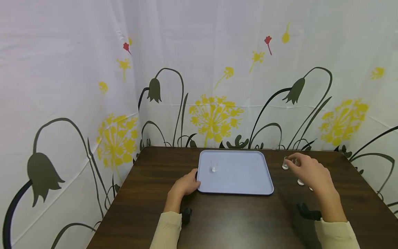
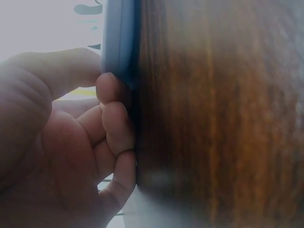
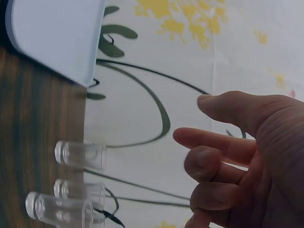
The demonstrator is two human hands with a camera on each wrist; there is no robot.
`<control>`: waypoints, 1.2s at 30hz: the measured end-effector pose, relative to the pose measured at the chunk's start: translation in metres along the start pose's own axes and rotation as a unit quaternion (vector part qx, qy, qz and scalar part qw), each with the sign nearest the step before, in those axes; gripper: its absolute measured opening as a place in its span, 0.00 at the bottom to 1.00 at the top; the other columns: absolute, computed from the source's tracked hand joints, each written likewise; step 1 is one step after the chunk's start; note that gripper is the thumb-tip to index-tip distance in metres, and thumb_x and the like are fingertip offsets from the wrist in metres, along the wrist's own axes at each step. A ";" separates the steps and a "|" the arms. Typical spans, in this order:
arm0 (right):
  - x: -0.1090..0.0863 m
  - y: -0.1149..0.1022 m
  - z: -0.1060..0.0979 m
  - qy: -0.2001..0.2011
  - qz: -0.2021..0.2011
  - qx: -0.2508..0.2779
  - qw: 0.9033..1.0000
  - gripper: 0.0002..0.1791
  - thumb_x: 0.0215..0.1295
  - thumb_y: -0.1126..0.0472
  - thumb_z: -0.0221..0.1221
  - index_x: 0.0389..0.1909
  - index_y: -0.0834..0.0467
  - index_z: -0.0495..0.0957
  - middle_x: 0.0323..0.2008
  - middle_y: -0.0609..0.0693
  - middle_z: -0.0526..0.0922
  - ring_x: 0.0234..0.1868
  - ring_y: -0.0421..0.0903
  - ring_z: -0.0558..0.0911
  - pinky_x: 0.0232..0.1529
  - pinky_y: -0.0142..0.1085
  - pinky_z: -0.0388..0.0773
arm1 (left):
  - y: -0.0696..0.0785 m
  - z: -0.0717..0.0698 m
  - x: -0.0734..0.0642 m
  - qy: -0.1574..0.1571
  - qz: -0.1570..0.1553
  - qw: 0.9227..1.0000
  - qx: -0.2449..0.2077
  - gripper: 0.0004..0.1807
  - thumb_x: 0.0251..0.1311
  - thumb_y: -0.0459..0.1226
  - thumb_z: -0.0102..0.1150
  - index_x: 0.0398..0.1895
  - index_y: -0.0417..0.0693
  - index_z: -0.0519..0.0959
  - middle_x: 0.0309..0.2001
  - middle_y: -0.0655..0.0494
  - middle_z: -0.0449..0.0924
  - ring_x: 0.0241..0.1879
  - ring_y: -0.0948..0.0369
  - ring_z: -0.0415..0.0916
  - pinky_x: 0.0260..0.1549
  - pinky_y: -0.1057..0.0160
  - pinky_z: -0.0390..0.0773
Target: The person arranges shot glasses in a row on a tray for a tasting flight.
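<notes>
My left hand [image 1: 185, 184] grips the left rim of a pale blue tray [image 1: 239, 173], thumb at the rim and fingers curled against its side in the left wrist view. On the tray's left part stands a small clear shot glass [image 1: 214, 167]. To the right of the tray, my right hand [image 1: 312, 173] hovers over several more shot glasses, holding nothing. Its thumb and forefinger are apart in the right wrist view. One shot glass [image 1: 285, 164] stands just left of its fingertips; another shot glass [image 1: 300, 182] is partly covered by the hand.
The dark wooden table [image 1: 230, 221] carries everything. A white curtain [image 1: 199, 52] with printed flowers hangs along its back edge and left side. In the right wrist view a shot glass [image 3: 59, 209] overlaps others behind it. Black straps sit at both wrists.
</notes>
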State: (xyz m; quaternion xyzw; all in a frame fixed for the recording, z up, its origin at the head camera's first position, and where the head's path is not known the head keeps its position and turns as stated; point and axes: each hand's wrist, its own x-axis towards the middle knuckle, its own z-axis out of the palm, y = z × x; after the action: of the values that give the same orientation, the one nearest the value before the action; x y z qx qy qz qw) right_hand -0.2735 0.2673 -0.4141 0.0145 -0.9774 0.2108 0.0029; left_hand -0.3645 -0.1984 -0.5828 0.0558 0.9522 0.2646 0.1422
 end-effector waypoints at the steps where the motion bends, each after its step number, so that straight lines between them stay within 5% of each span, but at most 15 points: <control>1: 0.000 0.002 -0.002 0.000 0.003 -0.003 1.000 0.38 0.79 0.30 0.51 0.70 0.57 0.77 0.50 0.62 0.89 0.29 0.48 0.83 0.24 0.44 0.73 | 0.000 0.000 0.001 0.000 0.000 1.000 -0.001 0.40 0.71 0.49 0.55 0.85 0.56 0.60 0.73 0.48 0.77 0.52 0.52 0.79 0.59 0.42 0.76; 8: 0.004 0.023 -0.009 -0.014 0.037 -0.018 0.999 0.37 0.77 0.37 0.58 0.72 0.61 0.72 0.53 0.66 0.88 0.33 0.52 0.86 0.29 0.50 0.76 | -0.004 0.000 0.003 -0.009 0.002 1.000 -0.008 0.40 0.71 0.49 0.56 0.85 0.57 0.59 0.65 0.50 0.83 0.43 0.53 0.77 0.48 0.49 0.74; 13: 0.008 0.039 -0.008 -0.031 0.054 -0.016 0.998 0.37 0.77 0.40 0.59 0.74 0.62 0.70 0.51 0.66 0.87 0.34 0.53 0.85 0.31 0.53 0.77 | -0.006 -0.001 0.004 -0.013 0.007 1.000 -0.017 0.41 0.71 0.49 0.56 0.85 0.56 0.60 0.48 0.53 0.86 0.38 0.54 0.78 0.41 0.51 0.73; 20: 0.009 0.050 -0.008 -0.049 0.073 -0.027 0.996 0.44 0.75 0.35 0.59 0.75 0.66 0.66 0.63 0.75 0.79 0.48 0.70 0.85 0.39 0.64 0.77 | -0.002 -0.003 0.000 -0.013 0.000 1.000 -0.022 0.40 0.72 0.48 0.56 0.85 0.54 0.59 0.63 0.49 0.84 0.44 0.53 0.78 0.50 0.47 0.75; 26: 0.012 0.053 -0.005 -0.067 0.079 -0.034 0.994 0.44 0.73 0.36 0.61 0.74 0.66 0.68 0.67 0.78 0.74 0.52 0.74 0.83 0.43 0.68 0.76 | 0.006 -0.006 -0.010 -0.018 -0.002 1.000 -0.015 0.40 0.73 0.48 0.56 0.86 0.56 0.58 0.39 0.53 0.81 0.35 0.55 0.76 0.40 0.53 0.73; 36: 0.013 0.059 -0.001 -0.092 0.097 -0.031 0.991 0.42 0.73 0.38 0.62 0.73 0.67 0.69 0.62 0.76 0.78 0.49 0.70 0.84 0.46 0.69 0.76 | 0.004 -0.006 -0.008 -0.015 0.006 1.000 -0.021 0.40 0.73 0.48 0.55 0.86 0.53 0.58 0.34 0.55 0.78 0.33 0.55 0.76 0.37 0.53 0.72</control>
State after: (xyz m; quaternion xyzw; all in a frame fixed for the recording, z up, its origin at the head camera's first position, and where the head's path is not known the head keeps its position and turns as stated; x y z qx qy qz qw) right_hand -0.2887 0.3215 -0.4375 -0.0611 -0.9763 0.1778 -0.1073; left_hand -0.3585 -0.1992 -0.5742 0.0623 0.9438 0.2846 0.1559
